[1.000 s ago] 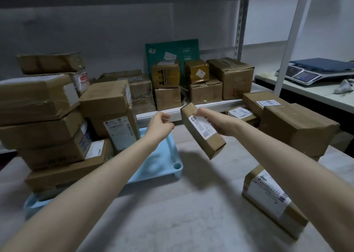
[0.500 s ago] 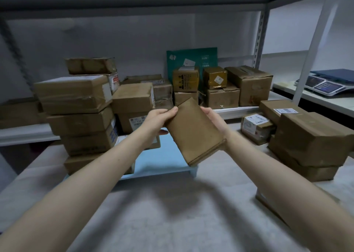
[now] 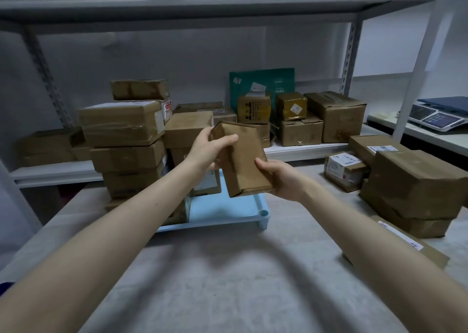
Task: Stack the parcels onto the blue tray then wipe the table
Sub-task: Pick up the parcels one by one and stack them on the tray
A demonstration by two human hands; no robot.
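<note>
Head view: small cardboard parcel (image 3: 243, 158) is held aloft, clamped in the grip of left hand (image 3: 207, 150) at the far end and right hand (image 3: 281, 178) at the near corner. Long axis runs away from the body; blue tray (image 3: 228, 213) lies just below.

Single head-worn view, forward-down, close over table (image 3: 228, 282)

Both arms reach forward; the left hand (image 3: 210, 150) grips the parcel (image 3: 243, 160) at its upper end, thumb across its face, and the right hand (image 3: 281, 178) holds its lower corner.
</note>
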